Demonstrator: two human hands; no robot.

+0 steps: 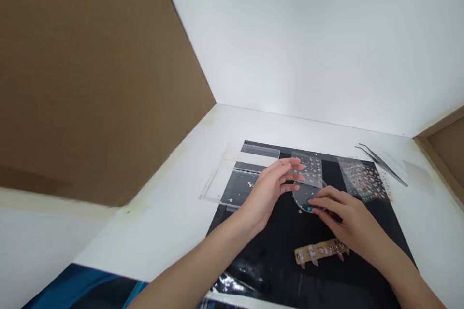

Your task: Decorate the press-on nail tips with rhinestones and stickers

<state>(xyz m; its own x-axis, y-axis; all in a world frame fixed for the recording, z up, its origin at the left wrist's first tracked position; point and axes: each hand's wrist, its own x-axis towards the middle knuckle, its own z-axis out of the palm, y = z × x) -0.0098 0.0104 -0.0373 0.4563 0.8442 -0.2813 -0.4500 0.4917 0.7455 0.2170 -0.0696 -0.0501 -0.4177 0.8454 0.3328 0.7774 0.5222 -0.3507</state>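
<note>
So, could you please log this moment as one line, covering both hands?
left hand: touching clear sticker sheet | right hand: fingers on round clear disc | nearby: tweezers, press-on nails on cardboard strip

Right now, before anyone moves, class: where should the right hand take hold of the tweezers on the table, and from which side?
Pinch the tweezers at mid-length, from above and the near side. They lie flat on the white table, beside the black mat's far right corner, so the long thin arms offer no edge to lift; the right hand closes across them.

Nothing legible — not even on the sticker sheet (312, 168) (too small, too blurred).
</note>
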